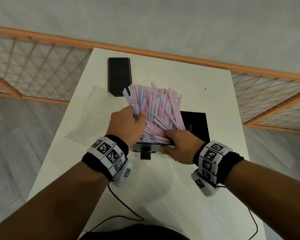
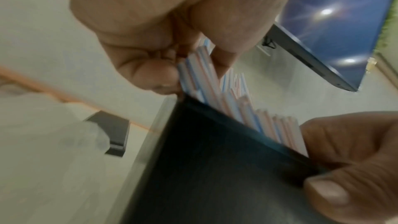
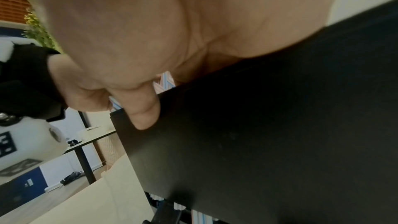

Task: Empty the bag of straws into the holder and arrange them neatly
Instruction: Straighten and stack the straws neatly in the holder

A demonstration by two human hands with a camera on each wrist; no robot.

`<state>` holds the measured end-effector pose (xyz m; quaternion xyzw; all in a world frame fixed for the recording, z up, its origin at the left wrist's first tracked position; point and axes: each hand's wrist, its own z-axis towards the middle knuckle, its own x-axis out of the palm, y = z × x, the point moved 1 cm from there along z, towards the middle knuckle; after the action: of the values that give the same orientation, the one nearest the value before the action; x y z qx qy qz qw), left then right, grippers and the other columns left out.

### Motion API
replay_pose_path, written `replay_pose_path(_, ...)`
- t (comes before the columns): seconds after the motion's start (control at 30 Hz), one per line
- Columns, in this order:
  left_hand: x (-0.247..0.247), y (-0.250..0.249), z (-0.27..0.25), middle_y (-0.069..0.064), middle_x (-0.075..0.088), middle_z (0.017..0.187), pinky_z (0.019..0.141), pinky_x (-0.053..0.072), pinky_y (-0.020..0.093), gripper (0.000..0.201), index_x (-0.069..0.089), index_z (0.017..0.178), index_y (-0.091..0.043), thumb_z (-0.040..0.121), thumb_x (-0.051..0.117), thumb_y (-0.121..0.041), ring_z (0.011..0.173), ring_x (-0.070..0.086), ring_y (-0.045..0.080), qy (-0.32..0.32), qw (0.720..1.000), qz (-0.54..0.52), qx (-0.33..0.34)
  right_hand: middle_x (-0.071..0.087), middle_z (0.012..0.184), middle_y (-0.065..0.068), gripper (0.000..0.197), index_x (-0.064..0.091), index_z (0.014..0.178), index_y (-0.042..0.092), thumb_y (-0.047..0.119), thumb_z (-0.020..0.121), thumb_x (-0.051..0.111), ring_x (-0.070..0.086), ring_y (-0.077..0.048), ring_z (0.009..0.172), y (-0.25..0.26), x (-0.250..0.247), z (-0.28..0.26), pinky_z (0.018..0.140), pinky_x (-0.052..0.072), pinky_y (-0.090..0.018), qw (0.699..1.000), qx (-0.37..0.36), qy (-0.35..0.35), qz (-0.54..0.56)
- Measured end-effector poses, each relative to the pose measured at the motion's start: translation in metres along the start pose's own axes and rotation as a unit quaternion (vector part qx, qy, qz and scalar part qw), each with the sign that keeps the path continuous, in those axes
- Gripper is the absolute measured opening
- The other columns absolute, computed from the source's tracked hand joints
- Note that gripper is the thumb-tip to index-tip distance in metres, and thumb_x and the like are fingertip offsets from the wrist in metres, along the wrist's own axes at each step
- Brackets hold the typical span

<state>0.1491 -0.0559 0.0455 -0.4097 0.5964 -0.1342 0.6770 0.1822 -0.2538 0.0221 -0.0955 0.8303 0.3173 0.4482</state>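
Note:
Pink-and-blue striped straws stand in a messy, fanned heap in the black holder at the middle of the white table. My left hand pinches a few straws at the heap's left side; the left wrist view shows the left hand on the straws just above the holder's wall. My right hand grips the holder's near rim, thumb on the front wall and fingers over the straws. In the right wrist view the thumb presses on the holder's wall.
The emptied clear plastic bag lies flat left of the holder. A black box-shaped piece lies behind it near the far edge. Wrist cables trail over the table's near part. A wooden lattice fence stands beyond the table.

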Motion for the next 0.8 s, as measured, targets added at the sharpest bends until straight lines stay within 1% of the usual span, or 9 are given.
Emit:
replay_pose_path(0.1, -0.007, -0.012, -0.002, -0.002, 0.050, 0.054, 0.051, 0.036, 0.009, 0.041, 0.045, 0.063, -0.014, 0.101, 0.054, -0.025, 0.048, 0.046, 0.007, -0.062, 0.995, -0.022, 0.072, 0.051, 0.086, 0.010, 0.022, 0.049, 0.092, 0.028, 0.042, 0.089, 0.065, 0.050, -0.014, 0.078, 0.003, -0.004, -0.005, 0.070, 0.037, -0.024, 0.998, -0.031, -0.048, 0.019)
replay_pose_path(0.17, -0.011, -0.018, 0.000, -0.003, 0.055, 0.057, 0.054, 0.036, 0.012, 0.038, 0.053, 0.067, -0.011, 0.100, 0.057, -0.030, 0.051, 0.049, 0.005, -0.073, 0.994, -0.038, 0.073, 0.052, 0.085, 0.009, 0.021, 0.051, 0.089, 0.027, 0.041, 0.088, 0.065, 0.051, -0.012, 0.075, 0.004, -0.007, -0.008, 0.068, 0.037, -0.024, 0.997, -0.033, -0.063, 0.031)
replay_pose_path(0.27, -0.014, -0.011, 0.001, -0.007, 0.058, 0.066, 0.062, 0.034, 0.024, 0.040, 0.057, 0.081, -0.014, 0.093, 0.062, -0.051, 0.062, 0.051, 0.002, -0.061, 0.997, -0.038, 0.001, 0.051, 0.076, 0.009, 0.029, 0.045, 0.076, 0.031, 0.051, 0.090, 0.060, 0.049, -0.007, 0.067, 0.005, -0.007, -0.008, 0.060, 0.036, -0.024, 0.999, -0.007, -0.029, 0.011)
replay_pose_path(0.37, -0.012, 0.006, -0.004, -0.001, 0.057, 0.080, 0.065, 0.041, 0.026, 0.059, 0.048, 0.104, -0.014, 0.081, 0.067, -0.066, 0.072, 0.057, 0.014, -0.060, 0.989, -0.108, -0.083, 0.052, 0.074, 0.010, 0.031, 0.044, 0.077, 0.032, 0.059, 0.091, 0.053, 0.051, -0.008, 0.068, 0.004, -0.008, -0.009, 0.057, 0.035, -0.021, 1.000, 0.003, -0.003, -0.002)
replay_pose_path(0.43, -0.005, 0.012, -0.007, 0.003, 0.056, 0.108, 0.084, 0.045, 0.031, 0.081, 0.043, 0.123, -0.015, 0.075, 0.065, -0.076, 0.097, 0.058, 0.020, -0.031, 0.963, -0.220, -0.155, 0.051, 0.073, 0.013, 0.030, 0.044, 0.082, 0.033, 0.060, 0.091, 0.050, 0.053, -0.012, 0.070, 0.004, -0.007, -0.008, 0.062, 0.038, -0.023, 0.999, 0.009, 0.029, -0.013)
replay_pose_path(0.5, 0.006, 0.010, -0.009, 0.003, 0.047, 0.132, 0.095, 0.039, 0.033, 0.094, 0.035, 0.140, -0.014, 0.076, 0.062, -0.076, 0.115, 0.049, 0.018, 0.001, 0.925, -0.321, -0.201, 0.049, 0.071, 0.012, 0.037, 0.042, 0.076, 0.031, 0.065, 0.091, 0.047, 0.052, -0.015, 0.070, 0.006, -0.005, -0.006, 0.066, 0.041, -0.027, 0.996, 0.023, 0.065, -0.048)
replay_pose_path(0.57, 0.016, 0.003, -0.011, 0.005, 0.044, 0.142, 0.098, 0.037, 0.032, 0.095, 0.030, 0.146, -0.011, 0.082, 0.059, -0.074, 0.120, 0.046, 0.016, 0.011, 0.912, -0.359, -0.199, 0.051, 0.073, 0.009, 0.042, 0.043, 0.072, 0.028, 0.066, 0.091, 0.045, 0.054, -0.017, 0.071, 0.008, -0.008, -0.002, 0.068, 0.045, -0.031, 0.995, 0.019, 0.069, -0.067)
replay_pose_path(0.7, 0.025, -0.002, -0.016, 0.005, 0.044, 0.145, 0.111, 0.042, 0.043, 0.104, 0.026, 0.149, -0.014, 0.073, 0.046, -0.083, 0.129, 0.049, 0.021, -0.006, 0.927, -0.344, -0.150, 0.055, 0.081, 0.006, 0.038, 0.052, 0.081, 0.026, 0.061, 0.094, 0.045, 0.057, -0.012, 0.074, 0.015, -0.017, 0.002, 0.073, 0.049, -0.032, 0.994, 0.010, 0.101, -0.026)
replay_pose_path(0.8, 0.029, 0.000, -0.015, 0.005, 0.046, 0.144, 0.110, 0.044, 0.044, 0.094, 0.018, 0.151, -0.011, 0.087, 0.048, -0.072, 0.129, 0.052, 0.023, -0.003, 0.931, -0.337, -0.138, 0.062, 0.088, 0.006, 0.052, 0.057, 0.102, 0.026, 0.073, 0.089, 0.039, 0.060, -0.016, 0.085, 0.015, -0.014, 0.003, 0.080, 0.048, -0.032, 0.984, 0.057, 0.161, -0.054)
